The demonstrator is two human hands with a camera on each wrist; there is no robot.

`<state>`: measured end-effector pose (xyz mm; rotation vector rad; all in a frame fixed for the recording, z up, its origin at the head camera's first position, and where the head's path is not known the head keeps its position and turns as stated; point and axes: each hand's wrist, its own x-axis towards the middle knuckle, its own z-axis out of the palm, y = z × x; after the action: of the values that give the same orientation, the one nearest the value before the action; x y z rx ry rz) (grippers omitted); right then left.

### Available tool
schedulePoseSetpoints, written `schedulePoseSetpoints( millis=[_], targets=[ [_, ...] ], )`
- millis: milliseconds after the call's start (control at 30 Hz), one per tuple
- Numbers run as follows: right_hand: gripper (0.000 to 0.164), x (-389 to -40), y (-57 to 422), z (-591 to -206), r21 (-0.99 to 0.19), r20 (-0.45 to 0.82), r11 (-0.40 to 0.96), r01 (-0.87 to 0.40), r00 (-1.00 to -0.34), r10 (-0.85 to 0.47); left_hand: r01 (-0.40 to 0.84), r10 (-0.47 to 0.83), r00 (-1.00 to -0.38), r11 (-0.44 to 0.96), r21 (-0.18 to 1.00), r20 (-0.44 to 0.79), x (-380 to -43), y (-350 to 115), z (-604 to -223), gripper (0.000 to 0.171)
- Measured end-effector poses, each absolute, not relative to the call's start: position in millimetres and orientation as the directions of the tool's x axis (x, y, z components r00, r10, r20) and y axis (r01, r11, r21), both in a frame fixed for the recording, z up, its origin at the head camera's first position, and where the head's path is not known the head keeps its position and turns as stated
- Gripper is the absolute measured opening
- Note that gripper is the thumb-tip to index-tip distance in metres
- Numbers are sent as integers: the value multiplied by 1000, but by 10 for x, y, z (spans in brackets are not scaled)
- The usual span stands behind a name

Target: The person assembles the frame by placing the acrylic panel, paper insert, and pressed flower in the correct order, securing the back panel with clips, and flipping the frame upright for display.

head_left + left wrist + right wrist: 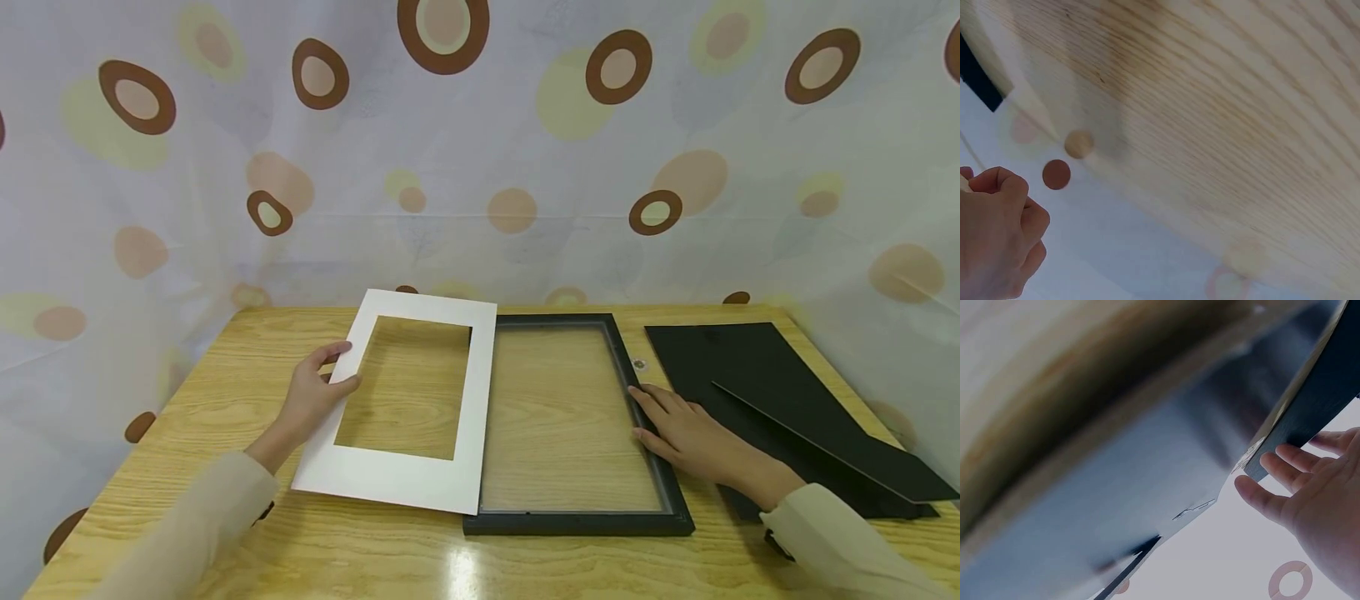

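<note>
Head view: left hand [309,393] pinches a plain white mat [405,481].

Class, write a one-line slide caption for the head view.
Left hand holds a white mat; right hand touches a black frame.

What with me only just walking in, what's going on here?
A person's left grip pinches a white picture mat by its left edge; in the head view, the mat overlaps the left side of a black picture frame. The person's right grip touches the frame's right side. A black backing board lies to the right on the wood-grain table.
</note>
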<state>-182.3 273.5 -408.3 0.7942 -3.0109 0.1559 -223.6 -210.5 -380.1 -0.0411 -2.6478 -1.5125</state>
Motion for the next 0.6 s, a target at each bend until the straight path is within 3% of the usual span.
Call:
schedulePoseSetpoints(
  millis=[600],
  targets=[
    [60, -1833, 2745, -4083, -85, 55, 863, -498, -867, -495, -49, -75, -997, 438, 898, -18, -2164, -1389, -3842, 55]
  ],
)
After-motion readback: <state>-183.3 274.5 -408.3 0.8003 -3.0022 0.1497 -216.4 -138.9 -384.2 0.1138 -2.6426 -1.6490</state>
